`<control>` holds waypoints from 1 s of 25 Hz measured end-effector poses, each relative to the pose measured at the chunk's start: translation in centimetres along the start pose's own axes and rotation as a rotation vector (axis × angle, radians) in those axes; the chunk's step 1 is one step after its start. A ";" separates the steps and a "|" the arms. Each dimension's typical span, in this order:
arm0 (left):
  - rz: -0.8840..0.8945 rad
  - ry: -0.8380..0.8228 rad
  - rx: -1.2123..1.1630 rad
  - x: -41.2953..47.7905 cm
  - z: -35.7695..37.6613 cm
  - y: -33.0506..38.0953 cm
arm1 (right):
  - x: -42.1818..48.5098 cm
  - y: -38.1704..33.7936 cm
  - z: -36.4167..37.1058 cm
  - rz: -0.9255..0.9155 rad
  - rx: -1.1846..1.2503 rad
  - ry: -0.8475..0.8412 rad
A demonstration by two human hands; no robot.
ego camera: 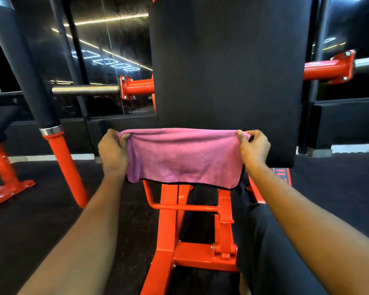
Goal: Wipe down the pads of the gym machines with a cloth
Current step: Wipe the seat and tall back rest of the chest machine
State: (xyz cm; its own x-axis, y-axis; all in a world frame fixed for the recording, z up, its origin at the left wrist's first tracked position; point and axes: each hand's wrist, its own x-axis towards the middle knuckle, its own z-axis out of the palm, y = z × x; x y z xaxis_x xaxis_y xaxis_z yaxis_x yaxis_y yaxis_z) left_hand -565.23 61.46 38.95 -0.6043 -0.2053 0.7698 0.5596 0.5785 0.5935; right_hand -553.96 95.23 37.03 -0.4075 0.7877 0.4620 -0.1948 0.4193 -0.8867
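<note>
Nearest the camera, two bare forearms are seen reaching forward from the lower corners, and a leg in dark clothing (273, 252) is seen at the lower right. Between the forearms, the orange steel frame (168, 220) of a gym machine is shown rising from a dark floor (41, 220).

Further out, a pink cloth (183, 156) with a dark hem is held stretched between the hands. Its upper left corner is pinched by the left hand (113, 154), whose fingers are curled closed around the fabric. Its upper right corner is pinched between thumb and fingers of the right hand (254, 150), likewise closed on the fabric. The cloth is seen hanging flat in front of the lower part of a large black pad (228, 71); whether it is pressed against the pad cannot be told.

Beyond the cloth, the pad is shown filling the upper centre. Orange flanged brackets (136, 88) are seen at either side of it, each joined to a bare metal bar (85, 90). To the left, a slanted black tube (24, 67) is joined to an orange post, and part of another orange frame is seen at the far left edge. Behind everything, strip lights are reflected in a dark glossy wall (115, 39).
</note>
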 end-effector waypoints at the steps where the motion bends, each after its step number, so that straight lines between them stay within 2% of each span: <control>1: -0.015 0.049 -0.074 -0.4 0.2 0.5 | -0.5 -0.2 0.5 0.016 0.033 0.059; 4: -0.018 0.056 -0.188 -0.3 0.1 0.7 | -0.1 -0.9 0.3 0.002 -0.012 0.092; 7: 0.005 0.020 -0.141 0.4 -0.2 0.3 | 1.9 -1.1 -1.0 0.030 -0.108 -0.053; 9: -0.030 0.034 -0.116 0.5 -0.2 0.5 | 2.8 -1.3 -1.8 0.094 -0.076 -0.307; 12: -0.129 0.079 -0.092 1.1 -0.5 0.9 | 3.2 -1.3 -3.2 0.217 -0.010 -0.855; 13: -0.162 0.076 -0.086 1.3 -0.5 0.8 | 3.2 -0.9 -3.3 0.214 -0.010 -0.906; 14: -0.186 0.070 -0.082 1.3 -0.6 0.8 | 3.1 -0.4 -3.2 0.190 -0.009 -0.873; 15: -0.196 0.061 -0.077 1.3 -0.6 0.5 | 3.0 0.1 -2.8 0.180 0.011 -0.768; 17: -0.168 0.048 -0.090 0.7 -0.7 0.2 | 3.1 1.2 -1.7 0.199 0.063 -0.479; 19: -0.144 0.077 -0.136 -0.3 -1.0 0.3 | 2.9 1.7 -1.1 0.174 0.097 -0.277; 22: -0.185 0.123 -0.093 -1.2 -1.8 0.7 | 2.7 0.6 -1.0 0.090 0.151 -0.123; 25: -0.251 -0.047 0.026 -0.4 -2.0 0.4 | 3.2 -0.8 -0.8 0.140 0.110 -0.116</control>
State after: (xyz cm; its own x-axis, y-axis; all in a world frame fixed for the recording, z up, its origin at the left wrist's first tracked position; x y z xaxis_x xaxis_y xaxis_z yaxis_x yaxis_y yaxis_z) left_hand -563.67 60.20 39.35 -0.7483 -0.3084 0.5874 0.3745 0.5344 0.7577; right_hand -554.37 97.77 39.21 -0.5366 0.7748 0.3343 -0.2221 0.2526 -0.9417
